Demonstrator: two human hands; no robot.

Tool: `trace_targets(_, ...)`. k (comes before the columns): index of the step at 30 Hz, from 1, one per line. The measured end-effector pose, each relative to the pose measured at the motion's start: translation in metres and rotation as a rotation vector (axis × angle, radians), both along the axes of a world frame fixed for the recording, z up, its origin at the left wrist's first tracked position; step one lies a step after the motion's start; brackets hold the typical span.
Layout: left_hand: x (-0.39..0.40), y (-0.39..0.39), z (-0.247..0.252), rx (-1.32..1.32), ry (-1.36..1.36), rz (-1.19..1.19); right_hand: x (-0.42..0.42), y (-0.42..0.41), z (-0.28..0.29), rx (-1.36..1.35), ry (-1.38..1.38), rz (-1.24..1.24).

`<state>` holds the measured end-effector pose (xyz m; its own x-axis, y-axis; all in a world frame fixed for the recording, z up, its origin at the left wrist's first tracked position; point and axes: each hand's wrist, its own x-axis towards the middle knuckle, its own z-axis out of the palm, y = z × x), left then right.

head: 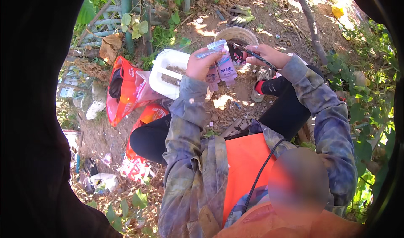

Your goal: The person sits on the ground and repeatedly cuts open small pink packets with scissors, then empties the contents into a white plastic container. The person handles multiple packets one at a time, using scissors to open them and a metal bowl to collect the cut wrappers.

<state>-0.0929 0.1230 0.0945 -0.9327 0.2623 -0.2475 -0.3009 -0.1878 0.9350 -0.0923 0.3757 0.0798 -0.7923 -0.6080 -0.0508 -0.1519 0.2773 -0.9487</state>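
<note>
My left hand (202,64) pinches several translucent purple-pink plastic sachets (225,66) by their upper ends; they bear printed writing and hang in front of the bucket. My right hand (268,55) grips a slim dark tool (258,57), whose thin end points left toward the sachets. Its exact kind is unclear. Behind both hands stands a round pale plastic bucket (236,32), with dark matter and pink scraps inside. Beside my left forearm is a white plastic container (162,64) with a bar across its top and brownish matter within.
Red-orange bags (124,96) lie on the left, one holding something dark. Worn work gloves (241,15) rest on the soil past the bucket. A green fence (126,20) rises at upper left, a thin trunk (311,23) at upper right. Leafy plants (359,89) border the right.
</note>
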Motion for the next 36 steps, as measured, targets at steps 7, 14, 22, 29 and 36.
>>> trace_targets(7,-0.034,0.02,-0.014,-0.056,0.014,-0.112,-0.017,0.018,-0.018,0.071,0.005,-0.031)
trace_targets(14,-0.05,0.031,-0.021,-0.064,0.027,-0.199,-0.018,0.029,-0.017,0.122,-0.183,-0.139)
trace_targets(22,-0.083,0.042,-0.044,-0.268,-0.021,-0.319,-0.018,0.038,-0.033,0.292,-0.126,-0.279)
trace_targets(29,-0.079,0.039,-0.042,-0.177,-0.052,-0.275,-0.017,0.033,-0.037,0.016,-0.36,-0.542)
trace_targets(36,-0.067,-0.085,0.014,-0.162,0.101,-0.136,-0.022,0.025,-0.042,-0.129,-0.238,-0.531)
